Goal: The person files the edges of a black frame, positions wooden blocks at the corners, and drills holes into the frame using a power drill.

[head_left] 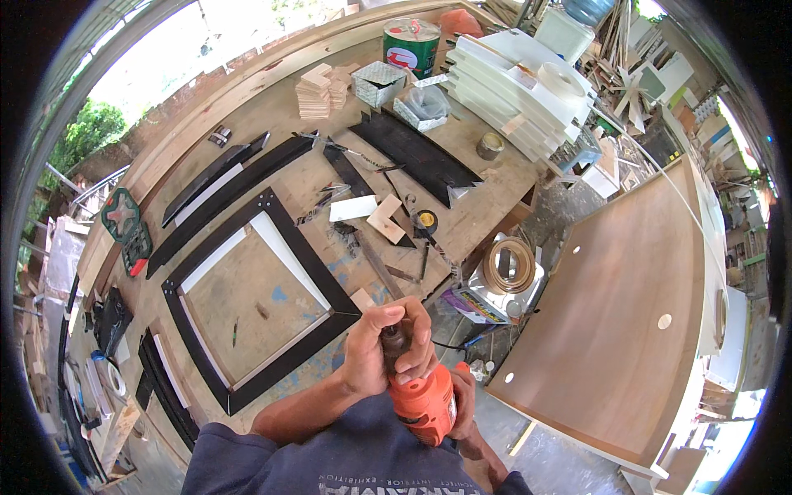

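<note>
Fingers (412,361) of the left hand (365,353) are curled round the dark chuck (394,338) of an orange power drill (422,406), and from my distant seat I see the right hand (464,402) closed on the drill's handle, its fingers partly hidden by the body. I have the drill in front of the dark blue shirt (346,445), at the near edge of the worktop (495,194), its chuck end toward the worktop. Just left of the hands lies a black frame (290,235) with white inner edges. Beyond the chuck I make out an L-shaped wooden piece (385,221) beside a white block (353,208), with a black-and-yellow tape measure (426,220) near them. To the right, a coiled brown roll (492,268) sits on a tin (487,299), next to a large brown panel (615,305).
</note>
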`<state>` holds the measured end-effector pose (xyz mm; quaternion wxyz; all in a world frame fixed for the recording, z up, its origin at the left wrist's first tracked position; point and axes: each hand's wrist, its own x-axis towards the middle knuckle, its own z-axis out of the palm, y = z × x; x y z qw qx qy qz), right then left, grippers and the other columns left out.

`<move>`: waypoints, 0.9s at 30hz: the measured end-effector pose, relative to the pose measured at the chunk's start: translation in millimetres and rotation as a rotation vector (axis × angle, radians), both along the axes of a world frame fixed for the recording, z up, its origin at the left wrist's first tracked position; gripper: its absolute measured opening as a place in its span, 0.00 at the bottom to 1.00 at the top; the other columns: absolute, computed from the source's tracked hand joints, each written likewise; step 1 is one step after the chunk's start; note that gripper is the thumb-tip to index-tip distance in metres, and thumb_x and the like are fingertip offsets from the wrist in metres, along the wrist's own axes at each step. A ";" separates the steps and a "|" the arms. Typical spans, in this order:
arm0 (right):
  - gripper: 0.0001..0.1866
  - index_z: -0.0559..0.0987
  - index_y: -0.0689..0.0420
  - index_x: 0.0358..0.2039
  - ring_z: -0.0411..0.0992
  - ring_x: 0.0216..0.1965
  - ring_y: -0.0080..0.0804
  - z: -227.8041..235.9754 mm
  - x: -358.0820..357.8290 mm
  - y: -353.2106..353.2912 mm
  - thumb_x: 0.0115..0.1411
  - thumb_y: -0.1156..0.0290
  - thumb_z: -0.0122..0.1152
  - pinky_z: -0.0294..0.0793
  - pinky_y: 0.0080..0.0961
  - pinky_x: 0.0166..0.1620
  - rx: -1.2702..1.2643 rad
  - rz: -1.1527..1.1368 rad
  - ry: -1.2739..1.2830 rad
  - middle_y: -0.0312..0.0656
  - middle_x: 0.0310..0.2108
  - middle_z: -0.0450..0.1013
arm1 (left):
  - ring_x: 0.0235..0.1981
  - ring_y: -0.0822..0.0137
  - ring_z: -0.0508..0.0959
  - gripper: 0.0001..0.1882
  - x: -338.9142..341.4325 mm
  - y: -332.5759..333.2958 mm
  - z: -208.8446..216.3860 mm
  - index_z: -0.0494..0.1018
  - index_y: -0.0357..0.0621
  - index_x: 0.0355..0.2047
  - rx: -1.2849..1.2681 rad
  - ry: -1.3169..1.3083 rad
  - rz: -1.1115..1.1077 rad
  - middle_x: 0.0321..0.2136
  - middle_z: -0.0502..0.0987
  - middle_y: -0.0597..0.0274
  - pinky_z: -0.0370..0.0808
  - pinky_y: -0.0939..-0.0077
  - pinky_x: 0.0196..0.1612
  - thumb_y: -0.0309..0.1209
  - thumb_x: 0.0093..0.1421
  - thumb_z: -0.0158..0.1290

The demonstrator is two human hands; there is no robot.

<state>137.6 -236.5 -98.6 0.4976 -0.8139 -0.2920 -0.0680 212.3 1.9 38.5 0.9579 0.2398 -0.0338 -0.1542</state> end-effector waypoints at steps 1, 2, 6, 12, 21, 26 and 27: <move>0.46 0.70 0.62 0.59 0.72 0.53 0.53 -1.3 0.5 -0.2 0.43 0.59 0.83 0.73 0.48 0.54 0.018 0.003 0.001 0.54 0.56 0.72 | 0.11 0.70 0.64 0.22 -0.2 0.2 -0.7 0.70 0.43 0.32 0.001 -0.009 -0.004 0.12 0.64 0.66 0.67 0.71 0.23 0.48 0.71 0.38; 0.45 0.71 0.62 0.59 0.73 0.53 0.53 -1.9 1.1 0.2 0.43 0.59 0.83 0.73 0.48 0.53 0.036 0.006 0.002 0.55 0.55 0.72 | 0.11 0.70 0.64 0.22 -1.1 0.3 -2.1 0.70 0.43 0.32 -0.003 -0.008 -0.003 0.12 0.64 0.66 0.67 0.71 0.23 0.48 0.71 0.38; 0.41 0.72 0.64 0.57 0.75 0.46 0.54 -18.4 -3.7 0.3 0.45 0.60 0.81 0.74 0.47 0.49 0.100 -0.006 0.174 0.54 0.49 0.75 | 0.11 0.70 0.64 0.22 -4.6 -1.5 -2.0 0.70 0.42 0.32 0.001 -0.001 0.007 0.12 0.64 0.65 0.67 0.71 0.24 0.48 0.71 0.38; 0.36 0.74 0.68 0.52 0.75 0.37 0.53 -41.3 -2.4 -10.0 0.46 0.63 0.78 0.72 0.45 0.41 -0.067 0.072 0.054 0.54 0.41 0.75 | 0.12 0.70 0.64 0.22 -4.1 -4.1 -3.3 0.70 0.42 0.32 0.005 -0.013 0.017 0.12 0.64 0.65 0.68 0.71 0.24 0.48 0.71 0.38; 0.36 0.75 0.70 0.51 0.75 0.37 0.54 -73.1 -12.0 -20.9 0.46 0.63 0.77 0.72 0.46 0.40 0.024 0.079 0.241 0.55 0.41 0.75 | 0.12 0.70 0.65 0.22 -2.6 -5.8 -4.6 0.70 0.42 0.34 -0.018 -0.016 0.003 0.12 0.65 0.64 0.68 0.71 0.24 0.48 0.71 0.38; 0.34 0.75 0.69 0.52 0.75 0.39 0.50 -66.4 -10.5 -13.1 0.49 0.64 0.76 0.73 0.43 0.43 0.136 0.045 0.241 0.54 0.43 0.76 | 0.12 0.70 0.65 0.21 -3.5 -5.9 -7.1 0.69 0.42 0.36 -0.022 -0.042 0.010 0.12 0.65 0.64 0.69 0.71 0.25 0.48 0.71 0.37; 0.31 0.76 0.67 0.52 0.76 0.40 0.46 -63.9 -10.5 -12.0 0.51 0.64 0.75 0.74 0.40 0.44 0.140 0.034 0.256 0.51 0.44 0.77 | 0.12 0.70 0.65 0.21 -3.4 -6.0 -7.2 0.69 0.43 0.36 -0.026 -0.045 0.008 0.12 0.65 0.64 0.69 0.71 0.25 0.48 0.72 0.37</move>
